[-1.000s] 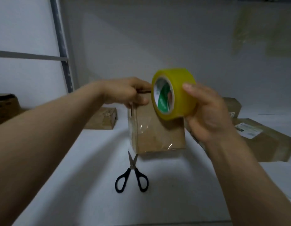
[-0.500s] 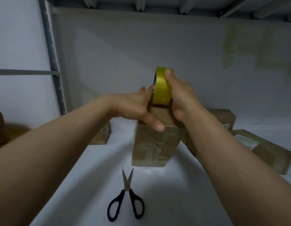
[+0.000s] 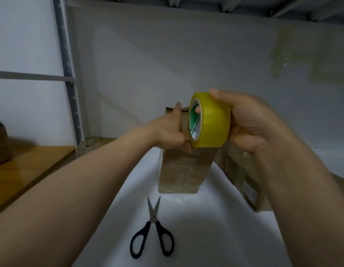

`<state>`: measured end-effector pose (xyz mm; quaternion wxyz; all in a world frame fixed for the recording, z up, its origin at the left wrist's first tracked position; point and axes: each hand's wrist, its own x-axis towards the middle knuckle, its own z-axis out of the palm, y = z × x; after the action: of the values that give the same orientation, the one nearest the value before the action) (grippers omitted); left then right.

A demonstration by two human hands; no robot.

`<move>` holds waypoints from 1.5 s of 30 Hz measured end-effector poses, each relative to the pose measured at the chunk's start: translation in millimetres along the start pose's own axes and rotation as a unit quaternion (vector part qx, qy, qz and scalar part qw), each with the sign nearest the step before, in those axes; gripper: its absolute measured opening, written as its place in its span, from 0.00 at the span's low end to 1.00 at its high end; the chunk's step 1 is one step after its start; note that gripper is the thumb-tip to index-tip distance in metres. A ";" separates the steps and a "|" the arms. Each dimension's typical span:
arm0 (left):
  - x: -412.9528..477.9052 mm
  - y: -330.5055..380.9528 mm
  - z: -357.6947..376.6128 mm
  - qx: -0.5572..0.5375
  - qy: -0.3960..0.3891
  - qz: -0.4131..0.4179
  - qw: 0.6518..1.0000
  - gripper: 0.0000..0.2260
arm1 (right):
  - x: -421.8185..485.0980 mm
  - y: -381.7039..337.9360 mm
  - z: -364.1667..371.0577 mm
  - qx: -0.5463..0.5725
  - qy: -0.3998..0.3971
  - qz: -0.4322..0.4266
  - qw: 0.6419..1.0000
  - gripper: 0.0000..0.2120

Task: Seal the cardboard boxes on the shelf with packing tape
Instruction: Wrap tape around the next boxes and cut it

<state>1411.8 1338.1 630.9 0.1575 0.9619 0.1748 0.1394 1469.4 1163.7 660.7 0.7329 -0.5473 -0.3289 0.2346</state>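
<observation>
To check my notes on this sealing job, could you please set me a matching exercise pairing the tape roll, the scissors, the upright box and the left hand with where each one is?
Things:
1. tape roll
2. scissors
3. upright box
4. left hand

Places:
A. lying flat on the white shelf, blades pointing toward the box
B. gripped in the right hand
C. holding the top of the box
D. standing on the shelf just beyond the scissors

Pairs: 1-B; 2-A; 3-D; 4-C
</observation>
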 end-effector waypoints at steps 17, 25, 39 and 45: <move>3.0 -1.7 5.8 0.053 0.049 0.066 0.995 0.30 | -30.5 85.6 -20.8 -0.023 0.052 0.075 0.996 0.10; 10.4 6.1 3.4 0.250 0.078 0.045 0.964 0.24 | -5.8 86.8 -25.1 -0.038 0.041 0.068 0.996 0.12; -7.5 15.0 15.8 -0.268 0.217 -0.226 0.911 0.44 | 9.2 117.6 1.6 -0.030 0.061 0.043 0.997 0.43; 2.7 10.4 20.6 -0.428 0.150 -0.262 0.852 0.32 | -16.5 139.1 -7.7 -0.087 0.148 0.064 0.983 0.12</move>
<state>1423.9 1324.7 616.3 0.5561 0.6855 0.3648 0.2962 1466.2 1187.5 522.5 0.7069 -0.6572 -0.2005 0.1679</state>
